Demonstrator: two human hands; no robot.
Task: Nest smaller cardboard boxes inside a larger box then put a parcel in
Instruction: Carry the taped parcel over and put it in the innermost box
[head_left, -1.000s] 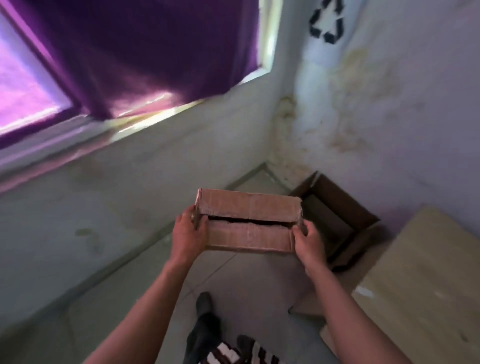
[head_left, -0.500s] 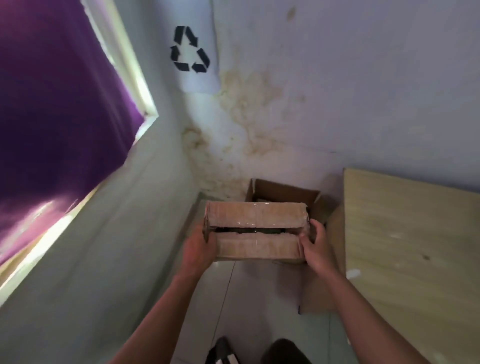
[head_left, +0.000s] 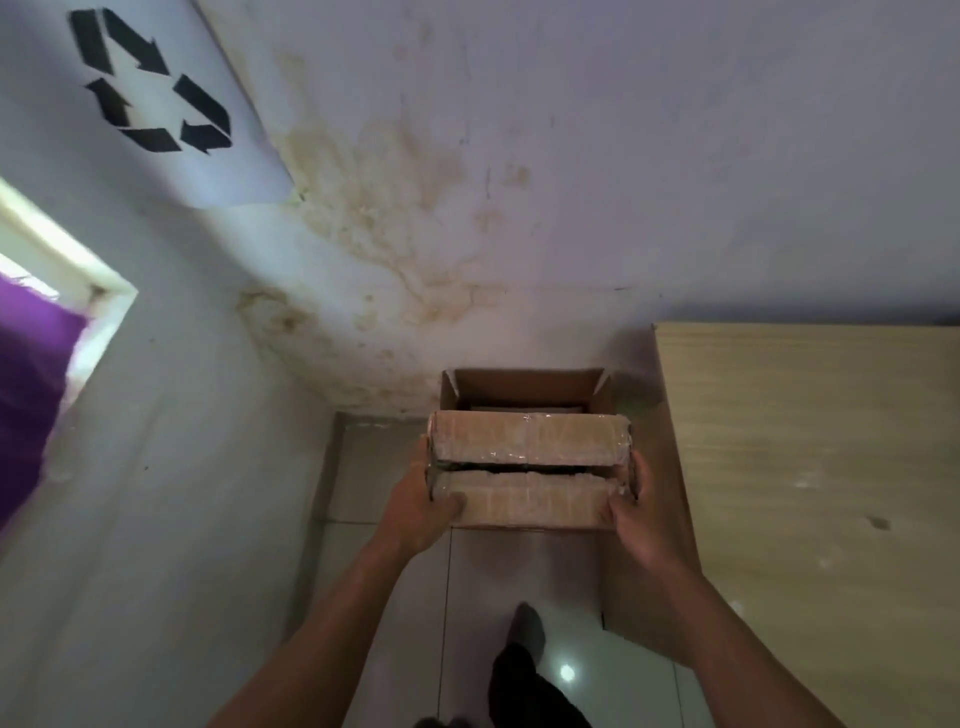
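At 6 o'clock, our left hand and right hand closed on the ends of the taped parcel | 12 o'clock: open larger box just beyond on the floor | risk: we could catch its rim, since the parcel looks nearly as wide as the opening.

Parcel held in front of an open box in the far corner

The parcel sits between the left hand and right hand — nearer than the large box, which stands against the far wall, with the table just to its right.
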